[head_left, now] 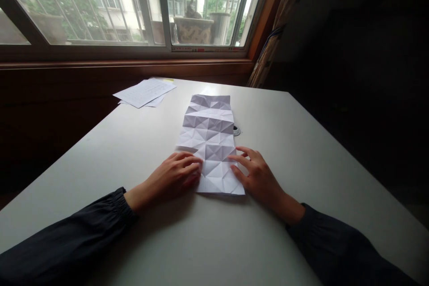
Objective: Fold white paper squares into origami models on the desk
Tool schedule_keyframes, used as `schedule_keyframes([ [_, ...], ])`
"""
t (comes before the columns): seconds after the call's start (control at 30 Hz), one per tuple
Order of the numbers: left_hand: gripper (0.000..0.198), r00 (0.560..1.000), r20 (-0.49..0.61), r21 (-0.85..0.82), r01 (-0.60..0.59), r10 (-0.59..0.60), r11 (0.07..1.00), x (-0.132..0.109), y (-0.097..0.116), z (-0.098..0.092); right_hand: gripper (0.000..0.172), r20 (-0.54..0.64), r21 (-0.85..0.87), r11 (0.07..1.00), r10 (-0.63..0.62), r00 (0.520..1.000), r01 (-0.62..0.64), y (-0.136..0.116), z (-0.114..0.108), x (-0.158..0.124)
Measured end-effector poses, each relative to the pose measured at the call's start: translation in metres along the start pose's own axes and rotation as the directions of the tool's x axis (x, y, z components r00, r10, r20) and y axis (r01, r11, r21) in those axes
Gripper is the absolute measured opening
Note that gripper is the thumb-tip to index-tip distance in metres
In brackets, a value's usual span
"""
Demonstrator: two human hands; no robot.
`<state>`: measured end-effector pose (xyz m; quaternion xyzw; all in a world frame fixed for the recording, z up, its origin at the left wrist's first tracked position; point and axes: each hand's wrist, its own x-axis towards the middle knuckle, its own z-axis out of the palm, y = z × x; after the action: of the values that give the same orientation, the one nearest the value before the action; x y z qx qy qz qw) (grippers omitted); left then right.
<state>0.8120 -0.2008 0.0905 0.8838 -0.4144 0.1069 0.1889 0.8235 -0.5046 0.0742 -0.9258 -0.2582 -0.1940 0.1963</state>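
L hand (172, 176) & R hand (258, 178) lie on either side of lower part of long white creased paper sheet (209, 136), L fingers close together, R fingers slightly spread, both flat on sheet, no pinch. Sheet lies flat approx. mid white rectangular tabletop (301, 165), w/ loose printed white papers (144, 93) up-left, well apart.

- White paper (209, 132), a long rectangle
- Creased all over in a grid of diagonal folds, showing shaded triangles
- Lies flat, long side running near to far
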Motion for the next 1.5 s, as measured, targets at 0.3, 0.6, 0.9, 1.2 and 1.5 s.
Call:
schedule_keyframes([
  [0.3,0.046,0.992,0.123,-0.044,0.027,-0.021,0.999,-0.002,-0.001,-0.004,0.027,-0.091,0.039,0.999,-0.032,0.995,0.036,-0.001,-0.004,0.0],
  [0.6,0.052,0.992,0.123,-0.065,0.038,-0.029,0.997,-0.005,0.002,-0.005,0.037,-0.161,0.149,0.988,-0.01,0.987,0.034,-0.014,-0.014,-0.003],
  [0.9,0.054,0.992,0.117,-0.072,0.054,-0.045,0.996,-0.003,0.003,-0.003,0.042,-0.139,0.141,0.982,0.145,0.98,-0.125,-0.013,-0.006,-0.006],
  [1.2,0.076,0.996,0.085,-0.054,0.039,-0.034,0.998,0.018,-0.013,0.004,0.059,0.001,0.24,0.969,0.057,0.998,-0.056,-0.019,-0.005,-0.008],
  [1.5,0.06,0.996,0.083,0.003,0.026,-0.026,1.0,0.012,-0.004,-0.002,0.06,0.094,0.185,0.977,-0.122,0.988,0.103,-0.02,-0.003,0.0],
])
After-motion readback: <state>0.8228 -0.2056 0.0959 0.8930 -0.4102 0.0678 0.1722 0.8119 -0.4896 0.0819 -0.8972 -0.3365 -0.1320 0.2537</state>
